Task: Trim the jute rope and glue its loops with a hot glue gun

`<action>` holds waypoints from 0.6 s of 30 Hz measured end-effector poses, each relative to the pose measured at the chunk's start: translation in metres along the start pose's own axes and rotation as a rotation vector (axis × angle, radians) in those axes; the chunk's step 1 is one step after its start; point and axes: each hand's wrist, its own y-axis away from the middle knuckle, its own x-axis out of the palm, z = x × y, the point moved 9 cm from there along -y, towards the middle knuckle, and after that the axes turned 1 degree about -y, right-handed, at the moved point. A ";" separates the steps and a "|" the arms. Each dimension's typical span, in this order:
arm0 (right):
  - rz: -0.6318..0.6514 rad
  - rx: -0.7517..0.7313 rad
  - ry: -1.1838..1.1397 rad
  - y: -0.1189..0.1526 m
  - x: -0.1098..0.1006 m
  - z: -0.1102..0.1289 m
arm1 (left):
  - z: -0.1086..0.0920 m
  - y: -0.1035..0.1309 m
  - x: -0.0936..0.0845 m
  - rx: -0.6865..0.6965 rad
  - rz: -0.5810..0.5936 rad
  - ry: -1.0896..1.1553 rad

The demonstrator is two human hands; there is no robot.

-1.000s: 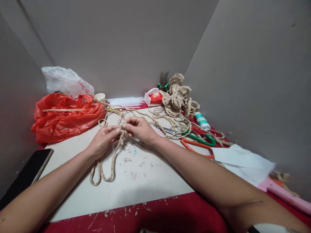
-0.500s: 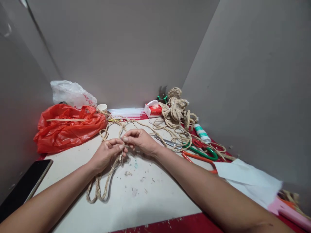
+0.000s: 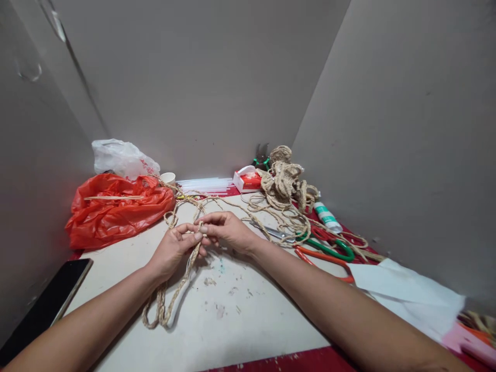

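Straw-coloured braided cord [image 3: 190, 262], held just left of the centre of the frame, lifted off the bench [image 3: 271, 315] at its upper end and dropping in loops toward the lower left of centre. Grasped in a fingertip grip by the left hand [image 3: 171, 251], and pinched close to the same spot by the right hand [image 3: 228, 232], thumbs near each other; crossing of strands between the fingertips too small and too covered to tell. Plaiting, by the look of it, already done along the visible hanging length, down through the loops. Work at the pinched end apparently unfinished, not yet let go or set down; impossible to tell how much remains there. More plaited cord already gathered into a heap of coils [image 3: 284, 178], a little above and right of centre, apart from both hands. Lying right of centre, ungrasped: scissors [image 3: 281, 236], with green and orange handle loops alongside. Around the edges, untouched: red plastic bag [image 3: 120, 222] at left, smartphone [image 3: 42, 305] at lower left, white paper sheets [image 3: 403, 287] at lower right. Scattered just below the hands: small scraps [image 3: 210, 281], perhaps from trimming.
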 end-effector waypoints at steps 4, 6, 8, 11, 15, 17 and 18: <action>0.015 0.008 0.002 0.000 -0.002 0.002 | -0.001 -0.001 0.000 0.010 -0.008 0.016; 0.009 -0.004 0.008 0.000 -0.002 0.004 | 0.000 -0.001 0.001 0.006 0.003 0.029; -0.015 -0.026 0.007 0.001 -0.002 0.005 | -0.001 -0.002 0.002 0.002 0.005 0.026; -0.071 -0.079 -0.012 0.003 -0.001 0.008 | -0.003 -0.003 -0.001 -0.009 -0.017 -0.009; -0.110 -0.110 0.012 0.006 -0.001 0.010 | -0.004 -0.005 -0.002 -0.014 -0.009 -0.040; -0.088 -0.078 0.015 0.006 0.000 0.008 | -0.003 -0.006 -0.003 -0.003 -0.001 -0.043; -0.068 -0.059 0.007 0.005 0.000 0.007 | -0.003 -0.006 -0.004 0.004 -0.005 -0.043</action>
